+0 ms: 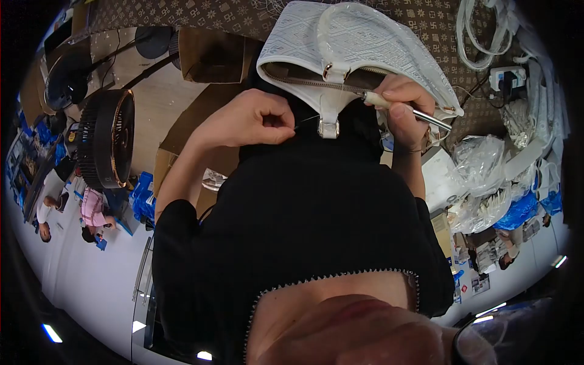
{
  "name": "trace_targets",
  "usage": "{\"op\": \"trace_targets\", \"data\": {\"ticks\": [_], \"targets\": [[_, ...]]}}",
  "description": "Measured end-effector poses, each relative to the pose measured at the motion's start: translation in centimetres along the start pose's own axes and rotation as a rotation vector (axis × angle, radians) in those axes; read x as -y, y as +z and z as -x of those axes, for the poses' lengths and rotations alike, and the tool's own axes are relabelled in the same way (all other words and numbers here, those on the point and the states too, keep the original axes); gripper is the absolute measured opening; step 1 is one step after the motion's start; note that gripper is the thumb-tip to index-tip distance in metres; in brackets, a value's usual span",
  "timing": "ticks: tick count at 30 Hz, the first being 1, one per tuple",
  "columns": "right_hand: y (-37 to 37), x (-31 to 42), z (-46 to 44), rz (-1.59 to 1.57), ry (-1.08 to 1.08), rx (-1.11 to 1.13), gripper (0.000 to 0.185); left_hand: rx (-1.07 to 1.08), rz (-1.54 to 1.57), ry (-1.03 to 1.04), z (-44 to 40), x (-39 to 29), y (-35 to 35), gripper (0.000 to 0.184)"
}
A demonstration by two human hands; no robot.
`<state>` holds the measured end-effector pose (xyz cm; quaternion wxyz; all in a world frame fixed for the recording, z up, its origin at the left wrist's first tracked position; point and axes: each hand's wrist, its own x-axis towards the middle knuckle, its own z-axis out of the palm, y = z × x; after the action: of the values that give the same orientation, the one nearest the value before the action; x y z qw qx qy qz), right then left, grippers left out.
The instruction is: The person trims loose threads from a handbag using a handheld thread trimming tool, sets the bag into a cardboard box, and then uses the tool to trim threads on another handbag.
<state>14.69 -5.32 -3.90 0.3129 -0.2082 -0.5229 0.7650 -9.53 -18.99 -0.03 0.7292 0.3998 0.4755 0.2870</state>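
A white patterned handbag (389, 45) with two handles and a zipped opening lies at the top centre, its strap tab with a metal buckle (329, 128) hanging toward my body. My right hand (404, 109) is wrapped round a tool (426, 118) with a pale grip and a metal shaft, at the right of the tab. To the left of the tab, my left hand (258, 118) is pinched on a thin thread, which runs toward the tab. Where the thread meets the bag is too small to tell.
A black fan (106, 139) stands at the left, near an open cardboard box (213, 55). Clear plastic bags (480, 161) and a white box (439, 179) are at the right, below a power adapter (508, 79). Other people (94, 210) are far off on both sides.
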Motion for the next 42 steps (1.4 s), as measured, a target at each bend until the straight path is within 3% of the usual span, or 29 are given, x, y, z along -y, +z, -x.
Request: {"op": "trace_targets", "data": {"ticks": [1,2,5,7,8,10,11,15,17,18,25,27,36,42], "targets": [[0.1,0.1,0.0,0.002,-0.001,-0.003,0.016,-0.028,-0.268,-0.198,0.1,-0.6,-0.2,0.008],[0.2,0.1,0.0,-0.009,-0.008,0.001,0.016,-0.025,-0.269,-0.196,0.3,-1.1,-0.8,0.008],[0.3,0.1,0.1,-0.030,-0.013,-0.009,0.015,0.008,-0.176,-0.088,0.8,-2.6,-1.8,0.011],[0.2,0.0,0.2,-0.038,-0.016,-0.018,0.015,-0.277,-0.208,0.127,0.4,-3.7,-1.0,0.018],[0.2,-0.1,0.3,-0.032,-0.021,-0.023,0.015,-0.274,-0.208,0.130,-0.3,-3.6,-0.3,0.018],[0.2,-0.1,0.4,-0.026,-0.028,-0.032,0.015,-0.440,-0.611,0.349,-1.7,-3.3,1.3,0.026],[0.3,-0.1,0.4,-0.024,-0.029,-0.030,0.015,-0.373,-0.650,0.250,-1.8,-3.1,1.6,0.033],[0.2,-0.2,0.6,-0.017,-0.010,-0.021,0.015,-0.305,-0.530,0.183,-3.3,-2.0,2.2,0.033],[0.3,0.0,0.6,-0.030,-0.005,-0.027,0.014,-0.111,-0.130,-0.059,-3.8,-2.8,1.9,0.028],[0.4,0.1,0.6,-0.044,0.000,-0.029,0.014,-0.110,-0.130,-0.060,-3.9,-2.7,1.8,0.028],[0.2,1.2,1.1,-0.112,-0.027,-0.015,0.014,-0.291,-0.129,0.094,-3.7,-1.4,1.7,0.019],[0.2,1.4,1.1,0.009,-0.020,0.070,0.013,-0.306,-0.143,0.134,-3.6,-1.4,1.7,0.018],[-0.1,1.7,0.5,0.129,0.064,0.229,0.012,-0.382,-0.517,0.316,-3.7,-1.6,2.2,0.024],[0.1,1.7,0.3,0.155,0.093,0.242,0.013,-0.391,-0.591,0.322,-3.6,-1.6,2.2,0.014]]}}
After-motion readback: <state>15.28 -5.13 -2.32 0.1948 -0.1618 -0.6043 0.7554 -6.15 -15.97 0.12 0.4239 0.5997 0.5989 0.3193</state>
